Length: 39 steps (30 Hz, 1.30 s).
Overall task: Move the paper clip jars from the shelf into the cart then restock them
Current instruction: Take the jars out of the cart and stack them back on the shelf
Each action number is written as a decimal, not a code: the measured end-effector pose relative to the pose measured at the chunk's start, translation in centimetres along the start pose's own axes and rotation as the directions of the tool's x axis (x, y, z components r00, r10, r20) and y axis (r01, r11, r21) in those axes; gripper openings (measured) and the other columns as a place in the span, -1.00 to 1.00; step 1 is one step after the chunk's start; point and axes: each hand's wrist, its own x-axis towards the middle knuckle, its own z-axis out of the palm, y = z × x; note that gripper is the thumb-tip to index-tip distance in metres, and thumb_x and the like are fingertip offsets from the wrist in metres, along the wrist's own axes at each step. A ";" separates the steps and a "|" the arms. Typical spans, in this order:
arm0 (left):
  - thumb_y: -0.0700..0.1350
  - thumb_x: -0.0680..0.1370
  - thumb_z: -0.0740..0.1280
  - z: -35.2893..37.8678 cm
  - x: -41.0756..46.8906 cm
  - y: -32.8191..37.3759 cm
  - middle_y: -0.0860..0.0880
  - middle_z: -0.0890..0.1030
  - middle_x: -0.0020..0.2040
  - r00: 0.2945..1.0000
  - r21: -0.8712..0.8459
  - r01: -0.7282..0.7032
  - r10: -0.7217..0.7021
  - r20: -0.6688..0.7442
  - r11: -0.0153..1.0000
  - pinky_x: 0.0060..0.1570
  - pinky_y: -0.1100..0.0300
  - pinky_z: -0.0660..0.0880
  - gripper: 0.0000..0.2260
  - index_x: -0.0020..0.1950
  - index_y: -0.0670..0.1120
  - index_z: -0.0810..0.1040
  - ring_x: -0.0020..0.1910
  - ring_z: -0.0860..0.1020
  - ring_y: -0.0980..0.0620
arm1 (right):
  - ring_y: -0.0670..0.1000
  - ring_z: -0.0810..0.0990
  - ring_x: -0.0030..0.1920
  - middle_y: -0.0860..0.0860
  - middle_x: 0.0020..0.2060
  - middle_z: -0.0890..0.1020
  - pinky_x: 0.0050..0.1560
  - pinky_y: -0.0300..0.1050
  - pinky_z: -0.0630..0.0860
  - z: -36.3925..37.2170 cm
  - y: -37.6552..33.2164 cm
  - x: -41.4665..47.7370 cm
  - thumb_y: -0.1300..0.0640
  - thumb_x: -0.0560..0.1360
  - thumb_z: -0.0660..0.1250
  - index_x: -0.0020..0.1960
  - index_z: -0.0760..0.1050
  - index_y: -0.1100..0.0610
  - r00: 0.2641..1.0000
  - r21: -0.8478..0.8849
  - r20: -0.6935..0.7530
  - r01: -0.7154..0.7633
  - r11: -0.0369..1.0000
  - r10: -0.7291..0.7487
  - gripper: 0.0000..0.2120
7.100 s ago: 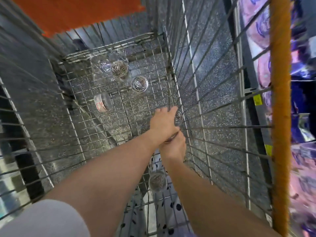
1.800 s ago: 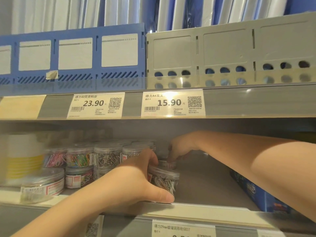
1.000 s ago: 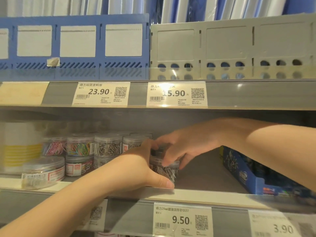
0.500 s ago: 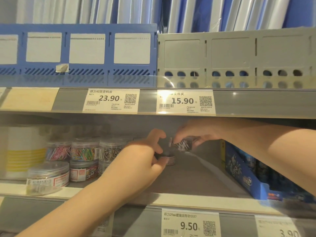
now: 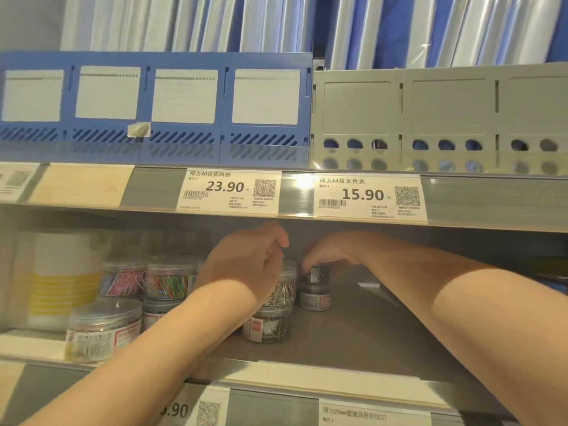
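Note:
Clear round paper clip jars stand on the grey middle shelf (image 5: pixel 362 336). My left hand (image 5: pixel 246 265) curls around the upper jar of silver clips (image 5: pixel 284 290), which is stacked on another jar (image 5: pixel 267 329). Just to the right and further back, my right hand (image 5: pixel 325 253) pinches the top of a small dark-filled jar (image 5: pixel 315 275) that sits on a labelled jar (image 5: pixel 315 299). Two jars of coloured clips (image 5: pixel 123 279) (image 5: pixel 170 282) stand to the left, on top of other jars that my left forearm partly hides.
A wide flat jar (image 5: pixel 103 329) sits at the shelf's front left, beside a white and yellow container (image 5: pixel 61 272). The upper shelf edge (image 5: pixel 461 198) with price tags hangs low over my hands. A blue tray (image 5: pixel 153 99) and a grey tray (image 5: pixel 430 112) stand above.
My right hand has lowered the tilted jar it held in the air onto the labelled jar at the back. My left hand has moved right onto the stacked silver-clip jar.

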 end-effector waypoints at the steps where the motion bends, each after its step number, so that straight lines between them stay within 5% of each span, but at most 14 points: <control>1: -0.16 0.56 0.16 0.0 0.0 0.0 0.09 0.57 -0.04 1.000 -0.010 0.001 -0.001 0.001 1.000 0.10 0.14 0.41 -0.83 0.07 0.06 0.46 0.01 0.50 0.09 | 0.02 0.55 0.03 0.03 0.08 0.56 -0.05 -0.12 0.52 0.1 -0.1 -0.1 0.07 0.37 0.44 0.12 0.53 0.11 1.000 -0.006 0.027 -0.016 1.000 0.016 -0.66; 6: -0.15 0.56 0.16 0.0 -0.2 -0.4 0.12 0.57 -0.11 1.000 -0.023 -0.009 0.009 -0.002 1.000 0.05 0.20 0.41 -0.84 0.05 0.09 0.45 -0.05 0.50 0.14 | 0.05 0.52 0.13 0.06 0.19 0.52 -0.04 -0.11 0.56 0.6 -0.6 0.3 0.07 0.38 0.47 0.23 0.48 0.10 0.998 -0.095 0.060 -0.012 0.995 0.018 -0.55; 11: -0.11 0.57 0.16 0.1 -0.3 -0.5 0.16 0.52 -0.16 1.000 0.007 -0.026 0.026 0.000 1.000 0.03 0.25 0.38 -0.86 0.03 0.13 0.42 -0.05 0.46 0.17 | 0.03 0.56 -0.13 0.07 -0.14 0.58 -0.25 -0.21 0.47 0.2 -2.2 0.6 0.13 0.44 0.39 -0.17 0.51 0.14 0.998 -0.222 0.060 0.033 0.974 -0.020 -0.91; 14: -0.11 0.57 0.16 0.0 -0.4 -0.5 0.18 0.50 -0.20 1.000 -0.006 -0.026 0.026 0.004 1.000 0.01 0.26 0.38 -0.87 0.00 0.12 0.42 -0.08 0.46 0.18 | -0.01 0.53 -0.26 0.04 -0.25 0.55 -0.32 -0.21 0.45 0.1 -2.3 0.9 0.13 0.44 0.38 -0.27 0.48 0.13 0.999 -0.257 0.039 0.026 0.966 -0.017 -0.85; 16: -0.12 0.57 0.17 0.0 -0.4 -0.6 0.18 0.50 -0.23 1.000 -0.020 -0.024 0.024 0.002 1.000 0.00 0.26 0.40 -0.87 -0.03 0.13 0.41 -0.13 0.46 0.19 | 0.01 0.56 -0.12 0.07 -0.08 0.58 -0.31 -0.19 0.48 0.0 -2.2 1.3 0.09 0.43 0.41 -0.14 0.53 0.17 0.998 -0.269 0.062 -0.006 0.963 0.023 -0.85; 20: -0.12 0.56 0.18 0.1 -0.4 -0.7 0.16 0.51 -0.24 1.000 -0.040 -0.025 0.024 -0.019 0.999 -0.02 0.25 0.40 -0.86 -0.07 0.14 0.41 -0.16 0.46 0.20 | 0.15 0.47 0.23 0.11 0.39 0.33 -0.19 -0.09 0.60 -0.3 -1.7 1.2 0.07 0.36 0.49 0.33 0.39 0.13 0.972 -0.263 0.185 -0.092 0.961 0.144 -0.42; 29: -0.12 0.54 0.20 0.2 -0.4 -0.7 0.18 0.54 -0.25 0.998 -0.054 -0.050 0.047 -0.049 0.997 -0.04 0.25 0.40 -0.87 -0.07 0.13 0.43 -0.18 0.45 0.30 | 0.16 0.39 0.32 0.13 0.39 0.33 0.17 -0.08 0.51 -0.1 -0.6 0.2 0.24 0.42 0.44 0.45 0.24 0.18 0.985 -0.163 0.171 -0.010 0.987 0.038 -0.33; 33: -0.13 0.54 0.21 0.3 -0.4 -0.9 0.19 0.53 -0.28 0.996 -0.064 -0.060 0.056 -0.063 0.996 -0.03 0.22 0.43 -0.86 -0.09 0.14 0.43 -0.18 0.46 0.29 | 0.09 0.45 0.23 0.11 0.35 0.40 -0.01 -0.17 0.54 -0.2 -0.6 0.1 0.23 0.42 0.44 0.41 0.30 0.16 0.985 -0.184 0.172 0.019 0.983 0.014 -0.39; 39: -0.13 0.53 0.23 0.5 -0.4 -1.3 0.19 0.51 -0.32 0.993 -0.071 -0.086 0.081 -0.081 0.994 -0.12 0.35 0.39 -0.80 -0.19 0.18 0.38 -0.22 0.45 0.33 | 0.14 0.41 0.30 0.09 0.37 0.34 0.19 -0.03 0.51 -0.1 -0.3 0.1 0.25 0.39 0.47 0.44 0.23 0.17 0.993 -0.120 0.111 0.042 0.992 -0.029 -0.30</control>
